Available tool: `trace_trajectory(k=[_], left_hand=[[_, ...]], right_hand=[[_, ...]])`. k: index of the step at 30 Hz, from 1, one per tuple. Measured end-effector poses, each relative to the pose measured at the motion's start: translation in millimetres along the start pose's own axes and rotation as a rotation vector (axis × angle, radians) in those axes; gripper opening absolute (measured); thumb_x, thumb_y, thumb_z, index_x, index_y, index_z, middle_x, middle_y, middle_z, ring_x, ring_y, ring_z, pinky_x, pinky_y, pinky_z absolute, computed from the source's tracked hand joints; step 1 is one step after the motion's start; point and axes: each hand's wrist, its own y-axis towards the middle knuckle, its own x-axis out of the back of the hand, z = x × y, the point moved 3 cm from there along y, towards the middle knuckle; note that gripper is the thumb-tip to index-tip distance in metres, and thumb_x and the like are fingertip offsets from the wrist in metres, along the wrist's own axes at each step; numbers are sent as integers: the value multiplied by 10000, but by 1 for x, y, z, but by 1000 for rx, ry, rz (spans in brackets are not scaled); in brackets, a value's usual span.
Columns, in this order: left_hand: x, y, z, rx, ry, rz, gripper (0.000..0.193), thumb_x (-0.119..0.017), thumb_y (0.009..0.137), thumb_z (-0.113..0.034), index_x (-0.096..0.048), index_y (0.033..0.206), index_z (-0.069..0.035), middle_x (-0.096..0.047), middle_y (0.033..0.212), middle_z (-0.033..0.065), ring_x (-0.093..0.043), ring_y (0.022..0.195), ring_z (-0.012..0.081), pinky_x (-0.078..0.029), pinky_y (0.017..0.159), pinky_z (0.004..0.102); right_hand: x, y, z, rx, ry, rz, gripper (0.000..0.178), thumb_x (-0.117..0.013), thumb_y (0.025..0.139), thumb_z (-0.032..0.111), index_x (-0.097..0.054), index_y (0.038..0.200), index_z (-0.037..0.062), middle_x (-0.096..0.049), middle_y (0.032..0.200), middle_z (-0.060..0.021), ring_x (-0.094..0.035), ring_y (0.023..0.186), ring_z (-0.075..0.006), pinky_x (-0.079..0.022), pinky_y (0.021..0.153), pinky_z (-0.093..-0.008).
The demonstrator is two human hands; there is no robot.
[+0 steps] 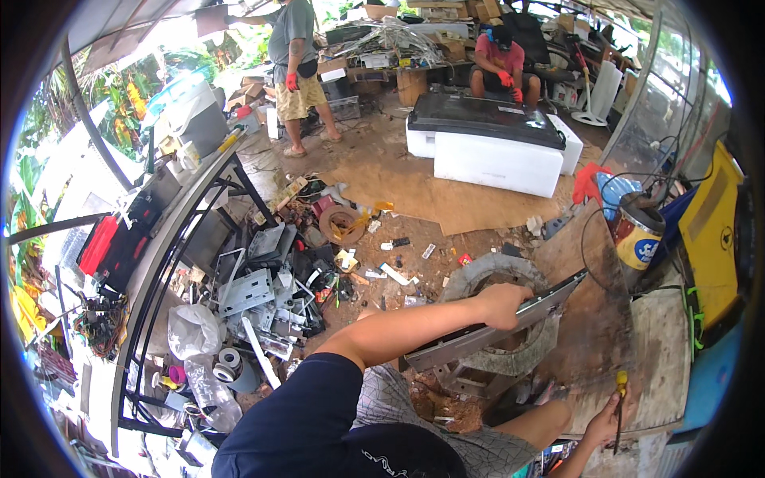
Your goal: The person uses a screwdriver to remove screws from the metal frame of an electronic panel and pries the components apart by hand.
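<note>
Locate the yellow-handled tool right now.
In the head view, the tool is at lower right, in the right hand, seen against the pale board. The panel in the left hand is up and to its left.

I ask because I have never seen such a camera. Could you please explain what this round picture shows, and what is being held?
There is no machine here: a person works with two bare hands. The one picture comes from a wide fisheye camera worn on the head and looking down, so straight edges bend near the rim. The left grip holds the upper edge of a long grey panel. The right grip holds a yellow-handled tool, apparently a screwdriver. On the floor lie scattered scraps, with a heap of metal parts to the left. Farther back are a standing person and a seated person; between them and the camera, white blocks carry a black panel.
</note>
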Motion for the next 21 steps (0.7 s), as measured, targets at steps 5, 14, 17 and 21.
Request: trace_trajectory(k=[5,14,17,21], left_hand=[[-16,-10,-9,11,-9,65,588,-650,706,-96,-635,1293,-60,-684,1187,235,-649,1118,403,-521,942,475],[-44,-9,-21,-28,10,-22,534,-670,728,-174,-649,1245,-45,-677,1186,236,-639,1145,405,-509,993,473],[-40,2,-20,-66,-66,-31,485,-671,775,-177,-648,1234,-22,-680,1167,239,-646,1120,401,-509,969,454],[-47,16,-33,-88,18,-40,421,-675,870,-227,-645,1240,-28,-684,1129,230,-665,1076,379,-520,930,451]], right_hand=[[10,1,4,38,126,10,398,-578,1050,234,-586,1323,-56,-615,1308,-207,-559,1234,-329,-416,1075,-426],[30,-36,28,-378,314,282,236,-546,1015,134,-617,1194,-3,-703,1024,-133,-645,902,-232,-513,815,-343],[30,-52,52,-431,75,554,234,-581,1015,164,-623,1182,6,-682,943,-210,-671,827,-295,-524,759,-367],[29,-51,84,-335,22,616,340,-627,988,202,-599,1259,-2,-676,1056,-247,-669,962,-399,-525,858,-418]])
